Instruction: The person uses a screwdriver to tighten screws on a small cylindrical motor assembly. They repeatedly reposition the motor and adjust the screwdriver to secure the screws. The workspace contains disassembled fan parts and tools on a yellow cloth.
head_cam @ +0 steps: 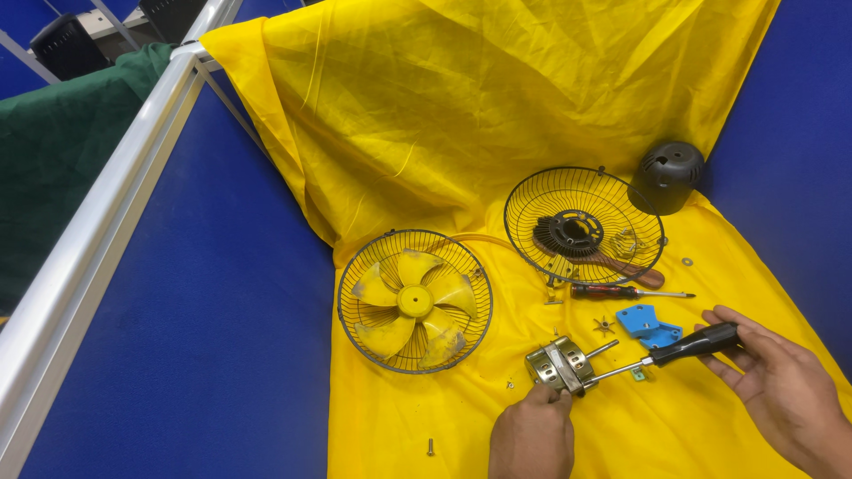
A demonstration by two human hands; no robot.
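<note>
**Both hands on the fan motor at the near edge of the yellow cloth**

My left hand [532, 435] comes up from the near edge of the yellow cloth [461, 106], knuckles toward me, fingertips pinched on the near side of the small silvery metal fan motor [557, 365]. The motor lies on the cloth just beyond those fingertips, its thin shaft pointing away to the right.

My right hand [772, 372] enters from the near right corner, palm turned up and leftward, fingers curled loosely around the black handle of a screwdriver [661, 355]. Its steel shank runs down and left to meet the motor's right side. So the left hand holds the motor and the right holds the tool.

Just beyond the shank lie a bright blue plastic bracket [648, 324] and a small brass star-shaped part [604, 326]. A loose screw [430, 446] lies near the cloth's near left edge.

Farther out, a second screwdriver with a dark red handle [621, 291] lies crosswise. To the left sits a round black wire guard holding the yellow plastic fan blade [414, 300]. Beyond the red screwdriver rests the other black wire guard [583, 224], with a black hub at its centre. At the far right, where the cloth rises, stands a dark domed plastic motor cover [667, 176].
</note>
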